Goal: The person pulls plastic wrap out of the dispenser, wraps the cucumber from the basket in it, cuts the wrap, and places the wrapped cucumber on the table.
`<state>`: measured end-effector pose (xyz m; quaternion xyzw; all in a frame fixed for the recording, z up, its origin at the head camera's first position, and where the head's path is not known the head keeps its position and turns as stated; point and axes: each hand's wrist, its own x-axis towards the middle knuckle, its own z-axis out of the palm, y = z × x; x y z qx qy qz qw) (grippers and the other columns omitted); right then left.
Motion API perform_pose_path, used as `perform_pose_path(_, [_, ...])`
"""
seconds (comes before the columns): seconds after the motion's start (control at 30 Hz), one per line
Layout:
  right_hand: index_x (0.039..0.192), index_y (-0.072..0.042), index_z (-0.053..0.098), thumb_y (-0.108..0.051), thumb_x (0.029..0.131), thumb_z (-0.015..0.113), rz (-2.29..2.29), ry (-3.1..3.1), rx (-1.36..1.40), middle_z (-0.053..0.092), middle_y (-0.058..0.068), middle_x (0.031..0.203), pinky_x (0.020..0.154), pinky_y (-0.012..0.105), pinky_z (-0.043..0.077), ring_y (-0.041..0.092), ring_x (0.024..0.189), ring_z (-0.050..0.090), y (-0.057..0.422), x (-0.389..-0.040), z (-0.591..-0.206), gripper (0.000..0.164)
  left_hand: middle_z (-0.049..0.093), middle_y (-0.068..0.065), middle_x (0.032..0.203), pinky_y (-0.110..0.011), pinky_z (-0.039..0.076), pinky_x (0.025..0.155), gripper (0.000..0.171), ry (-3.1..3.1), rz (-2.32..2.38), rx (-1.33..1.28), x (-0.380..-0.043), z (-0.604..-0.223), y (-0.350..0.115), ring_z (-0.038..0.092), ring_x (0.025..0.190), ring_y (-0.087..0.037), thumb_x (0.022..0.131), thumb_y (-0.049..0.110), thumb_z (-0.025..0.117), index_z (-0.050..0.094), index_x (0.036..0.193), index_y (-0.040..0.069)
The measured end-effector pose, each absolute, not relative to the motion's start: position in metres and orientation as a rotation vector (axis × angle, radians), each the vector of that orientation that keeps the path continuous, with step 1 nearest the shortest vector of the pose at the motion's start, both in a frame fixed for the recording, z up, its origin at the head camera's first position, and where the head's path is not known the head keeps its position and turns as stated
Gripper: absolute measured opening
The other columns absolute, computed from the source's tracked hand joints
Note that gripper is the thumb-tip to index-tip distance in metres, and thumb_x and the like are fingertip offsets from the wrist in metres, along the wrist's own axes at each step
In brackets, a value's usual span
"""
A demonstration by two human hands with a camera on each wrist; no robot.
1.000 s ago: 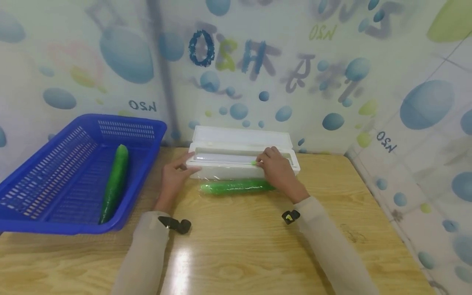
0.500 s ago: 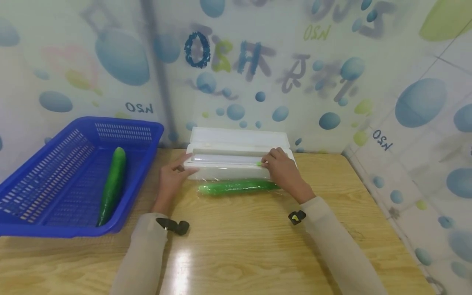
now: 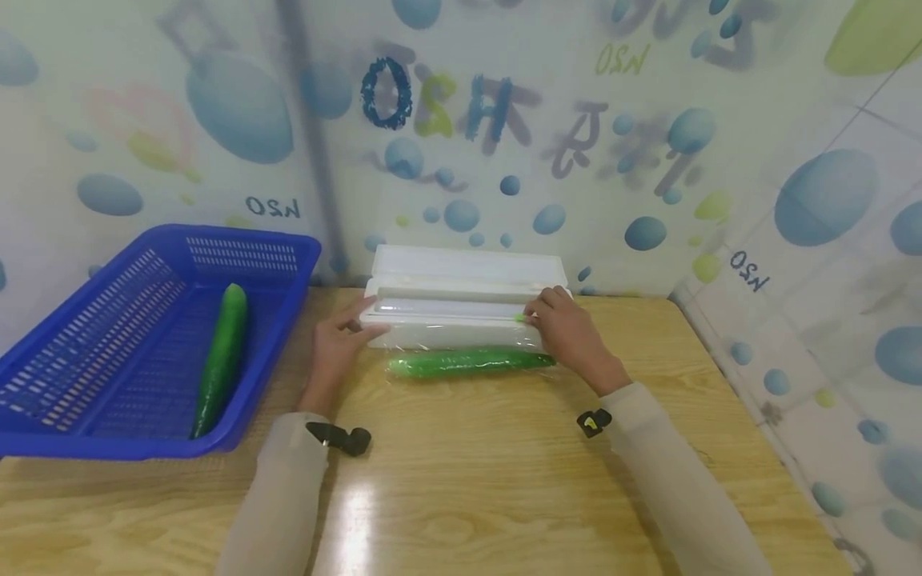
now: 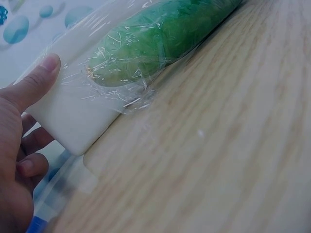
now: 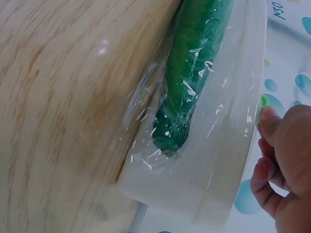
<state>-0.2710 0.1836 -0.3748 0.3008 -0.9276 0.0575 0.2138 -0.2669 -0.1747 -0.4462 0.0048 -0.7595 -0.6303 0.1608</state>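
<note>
A white cling film dispenser box (image 3: 461,337) stands by the wall with its lid (image 3: 468,265) raised. My left hand (image 3: 335,346) grips its left end, thumb on the front face in the left wrist view. Between thumb and fingertips, my right hand (image 3: 576,334) pinches a small green slider (image 3: 519,318) on the box's front edge, toward the right end. Clear film (image 5: 221,121) hangs down the box front and around a green cucumber (image 3: 468,362) lying just before it. Both cucumber ends look covered by wrinkled film in the wrist views.
To the left stands a blue slotted basket (image 3: 137,368) with another cucumber (image 3: 222,360) in it. The wooden table (image 3: 461,480) meets a patterned wall (image 3: 461,160) at the back and another on the right.
My right hand has slid rightward along the box edge with the green slider, uncovering the cucumber's right end. My left hand keeps its hold on the box.
</note>
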Motion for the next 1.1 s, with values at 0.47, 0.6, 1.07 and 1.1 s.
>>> perform_pose_path(0.47, [0.096, -0.002, 0.067, -0.007, 0.09, 0.066, 0.132, -2.569, 0.87, 0.052, 0.006, 0.088, 0.065, 0.031, 0.049, 0.021, 0.081, 0.045, 0.192, -0.271, -0.374, 0.008, 0.053, -0.005, 0.136, -0.029, 0.034, 0.101, 0.05, -2.135, -1.87, -0.007, -0.269, -0.445, -0.176, 0.05, 0.119, -0.016, 0.073, 0.019, 0.084, 0.068, 0.12, 0.016])
perform_pose_path(0.6, [0.096, -0.001, 0.067, -0.008, 0.09, 0.066, 0.122, -2.57, 0.878, 0.053, 0.007, 0.088, 0.067, 0.031, 0.05, 0.021, 0.082, 0.046, 0.193, -0.271, -0.372, 0.008, 0.052, -0.006, 0.136, -0.034, 0.028, 0.108, 0.05, -2.134, -1.864, -0.006, -0.27, -0.447, -0.177, 0.045, 0.127, -0.016, 0.072, 0.02, 0.085, 0.069, 0.119, 0.017])
perform_pose_path(1.07, [0.094, -0.002, 0.069, -0.009, 0.089, 0.068, 0.073, -2.548, 0.9, 0.054, 0.007, 0.088, 0.063, 0.031, 0.052, 0.022, 0.084, 0.05, 0.199, -0.272, -0.372, 0.009, 0.056, 0.001, 0.133, -0.021, 0.037, 0.087, 0.053, -2.152, -1.827, 0.005, -0.267, -0.445, -0.175, 0.051, 0.1, -0.013, 0.071, 0.029, 0.086, 0.069, 0.12, 0.021])
perform_pose_path(1.1, [0.094, -0.002, 0.069, -0.009, 0.089, 0.068, 0.075, -2.548, 0.899, 0.054, 0.007, 0.088, 0.063, 0.031, 0.052, 0.022, 0.084, 0.05, 0.2, -0.272, -0.371, 0.009, 0.056, 0.001, 0.133, -0.02, 0.037, 0.084, 0.052, -2.153, -1.822, 0.006, -0.267, -0.445, -0.175, 0.051, 0.099, -0.013, 0.071, 0.029, 0.086, 0.069, 0.119, 0.021])
